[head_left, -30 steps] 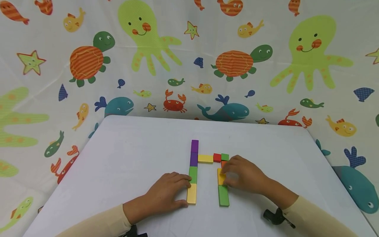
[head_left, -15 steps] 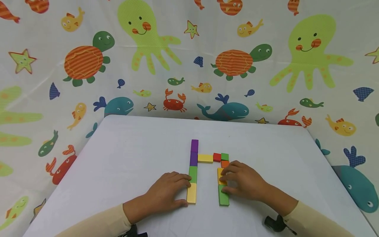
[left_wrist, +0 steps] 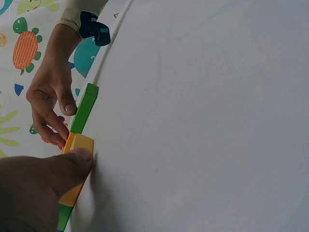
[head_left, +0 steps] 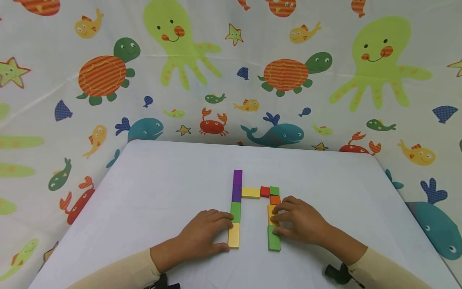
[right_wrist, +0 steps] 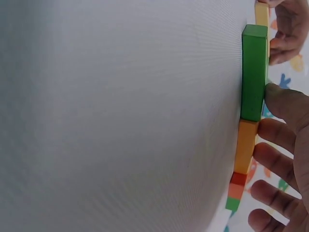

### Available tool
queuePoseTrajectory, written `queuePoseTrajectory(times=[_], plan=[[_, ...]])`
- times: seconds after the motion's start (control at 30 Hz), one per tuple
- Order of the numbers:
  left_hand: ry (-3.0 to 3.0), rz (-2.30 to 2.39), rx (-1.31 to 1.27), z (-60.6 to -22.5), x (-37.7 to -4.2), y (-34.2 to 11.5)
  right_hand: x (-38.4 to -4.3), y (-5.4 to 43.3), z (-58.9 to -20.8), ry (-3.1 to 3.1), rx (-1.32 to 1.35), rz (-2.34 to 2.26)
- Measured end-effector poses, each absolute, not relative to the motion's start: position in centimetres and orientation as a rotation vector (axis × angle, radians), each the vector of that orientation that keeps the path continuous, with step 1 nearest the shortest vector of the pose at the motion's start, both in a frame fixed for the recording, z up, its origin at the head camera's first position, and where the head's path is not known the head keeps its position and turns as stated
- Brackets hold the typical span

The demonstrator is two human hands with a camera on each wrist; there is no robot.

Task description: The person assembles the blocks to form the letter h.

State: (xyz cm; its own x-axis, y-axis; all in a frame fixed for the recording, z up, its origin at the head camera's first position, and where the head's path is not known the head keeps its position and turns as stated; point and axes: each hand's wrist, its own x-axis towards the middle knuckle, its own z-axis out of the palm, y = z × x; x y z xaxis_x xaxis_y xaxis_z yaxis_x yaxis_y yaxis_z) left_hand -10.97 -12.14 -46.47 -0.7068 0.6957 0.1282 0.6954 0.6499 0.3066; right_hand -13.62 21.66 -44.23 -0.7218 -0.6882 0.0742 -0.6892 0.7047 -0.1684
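Note:
Colored blocks form two columns with a short row between them. In the left column, two purple blocks [head_left: 236, 186] lie above a green block [head_left: 236, 212] and a pale yellow block [head_left: 234, 236]. My left hand [head_left: 200, 235] touches that column's left side, fingertips at the green and pale yellow blocks, thumb on the pale yellow one. In the right column an orange block [head_left: 275, 199], a yellow-orange block [head_left: 271, 215] and a long green block [head_left: 274, 238] run downward. My right hand [head_left: 303, 221] touches the yellow-orange and long green blocks from the right, fingers slightly bent.
A yellow block [head_left: 250, 193], a red block [head_left: 265, 192] and a small green block [head_left: 274, 191] make the joining row. White cloth covers the table [head_left: 173, 172]. Behind hangs a curtain [head_left: 223, 60] printed with sea animals. Small black devices sit at both wrists.
My right hand has slid down from the orange block to the yellow-orange and long green blocks. Those two blocks have shifted slightly right. The left hand stays in place.

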Motion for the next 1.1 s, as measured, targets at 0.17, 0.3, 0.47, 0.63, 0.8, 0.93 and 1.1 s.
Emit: queuePoseTrajectory(times=[0.17, 0.3, 0.47, 0.63, 0.8, 0.93, 1.1], plan=[[2.851, 0.522, 1.202, -46.5, -11.0, -12.1, -13.5, 21.9, -44.3, -2.9, 1.163, 0.299], [2.847, 0.526, 1.208, -46.5, -11.0, -12.1, -13.5, 22.2, -44.3, -2.896, 1.161, 0.297], [2.858, 0.53, 1.227, -46.7, -10.9, -12.2, -13.4, 22.4, -44.3, -2.906, 1.152, 0.292], [2.862, 0.523, 1.221, -46.6, -11.0, -12.2, -13.4, 22.5, -44.3, -2.916, 1.141, 0.298], [2.842, 0.51, 1.197, -46.3, -11.0, -12.2, -13.3, 22.5, -44.3, -2.904, 1.146, 0.307], [2.826, 0.503, 1.19, -46.2, -11.0, -12.3, -13.2, 22.7, -44.3, -2.855, 1.123, 0.318], [2.811, 0.518, 1.187, -46.3, -11.0, -12.6, -13.1, 23.3, -43.9, -2.792, 0.993, 0.344]])
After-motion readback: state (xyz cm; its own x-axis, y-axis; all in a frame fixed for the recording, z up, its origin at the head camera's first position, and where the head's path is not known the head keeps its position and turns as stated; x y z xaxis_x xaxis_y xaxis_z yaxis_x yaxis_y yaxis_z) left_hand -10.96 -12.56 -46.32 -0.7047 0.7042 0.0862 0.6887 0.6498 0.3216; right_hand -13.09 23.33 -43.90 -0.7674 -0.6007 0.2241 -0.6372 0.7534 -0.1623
